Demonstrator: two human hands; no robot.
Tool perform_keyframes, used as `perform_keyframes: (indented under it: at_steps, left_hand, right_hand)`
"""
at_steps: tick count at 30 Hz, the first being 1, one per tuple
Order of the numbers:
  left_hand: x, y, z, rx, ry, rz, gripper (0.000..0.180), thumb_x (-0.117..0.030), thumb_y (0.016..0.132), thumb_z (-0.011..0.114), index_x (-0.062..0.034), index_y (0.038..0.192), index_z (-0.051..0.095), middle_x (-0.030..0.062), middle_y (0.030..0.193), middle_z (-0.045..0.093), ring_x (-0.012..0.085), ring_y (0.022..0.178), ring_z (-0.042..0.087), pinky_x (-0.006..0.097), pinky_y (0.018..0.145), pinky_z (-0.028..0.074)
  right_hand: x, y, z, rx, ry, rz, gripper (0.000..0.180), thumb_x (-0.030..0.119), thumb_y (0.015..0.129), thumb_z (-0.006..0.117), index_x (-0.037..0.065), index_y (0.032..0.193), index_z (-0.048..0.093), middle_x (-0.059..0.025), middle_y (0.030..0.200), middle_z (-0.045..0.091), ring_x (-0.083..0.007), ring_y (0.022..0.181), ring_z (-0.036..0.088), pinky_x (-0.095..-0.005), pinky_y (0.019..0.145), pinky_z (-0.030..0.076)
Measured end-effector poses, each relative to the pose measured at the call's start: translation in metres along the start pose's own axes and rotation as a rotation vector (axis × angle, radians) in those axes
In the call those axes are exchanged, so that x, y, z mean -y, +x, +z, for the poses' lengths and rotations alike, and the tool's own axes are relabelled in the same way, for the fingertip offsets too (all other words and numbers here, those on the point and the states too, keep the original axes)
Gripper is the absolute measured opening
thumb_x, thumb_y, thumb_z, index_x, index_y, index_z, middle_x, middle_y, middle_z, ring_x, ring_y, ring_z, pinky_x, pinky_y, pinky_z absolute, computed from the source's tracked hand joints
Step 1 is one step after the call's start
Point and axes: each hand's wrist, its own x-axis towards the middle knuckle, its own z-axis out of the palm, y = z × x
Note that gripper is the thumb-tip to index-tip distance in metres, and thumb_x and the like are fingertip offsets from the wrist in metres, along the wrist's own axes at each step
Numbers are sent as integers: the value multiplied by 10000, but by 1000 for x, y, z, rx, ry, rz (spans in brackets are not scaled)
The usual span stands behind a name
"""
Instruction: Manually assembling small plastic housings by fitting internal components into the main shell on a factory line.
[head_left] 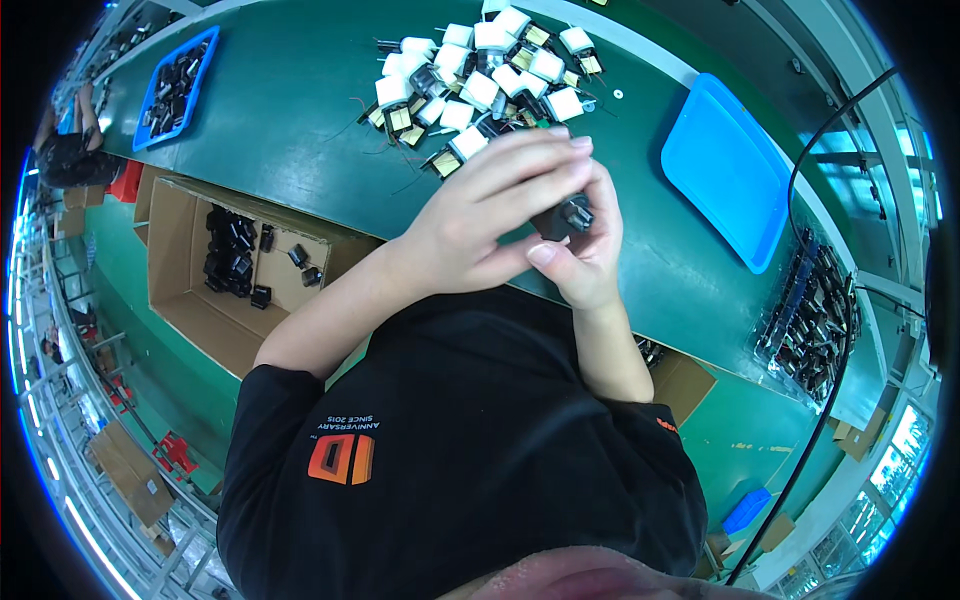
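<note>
Both hands meet above the near side of the green table, around a small black plastic case (563, 218). My left hand (490, 205) lies over it with the fingers close together, reaching across to the fingers of the other hand. My right hand (598, 235) wraps the case from the right, its thumb near the lower edge. Fingers cover much of the case, and its exact kind cannot be made out. Just beyond the hands spreads a heap of white blocks (480, 90) with yellow-wrapped coils and thin wires.
At the right lies a blue tray (725, 170), beyond it a clear tray of black parts (810, 320). A blue tray of dark parts (178, 88) is far left. A cardboard box (190, 310) with black pieces stands below the table edge. A black cable (820, 410) runs down the right.
</note>
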Motion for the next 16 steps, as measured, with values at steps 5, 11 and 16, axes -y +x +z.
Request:
perform_keyframes:
  at_steps: [5, 11, 16]
  left_hand:
    - [-11, 3, 8, -58, -132, -203, 798, -138, 753, 703, 11, 1452, 348, 206, 1454, 419, 384, 1322, 424, 463, 1089, 349]
    - [-6, 2, -4, 177, -61, -376, 761, -155, 827, 666, -13, 1479, 300, 210, 1439, 415, 343, 1332, 410, 411, 1086, 328]
    - [-12, 4, -10, 173, -325, -512, 837, -338, 810, 715, -39, 1479, 312, 150, 1399, 447, 339, 1254, 457, 404, 1059, 353]
  right_hand:
    - [7, 2, -13, 4, 315, 137, 706, 60, 727, 708, -29, 1355, 398, -192, 1216, 575, -283, 1091, 607, -411, 975, 485]
    - [9, 2, -15, -65, 557, 168, 806, 273, 732, 763, -26, 1385, 398, -224, 1255, 555, -357, 995, 653, -426, 927, 533]
    - [11, 2, -22, -46, 290, 198, 789, 249, 738, 752, -6, 1395, 397, -245, 1329, 500, -373, 1056, 635, -455, 949, 520]
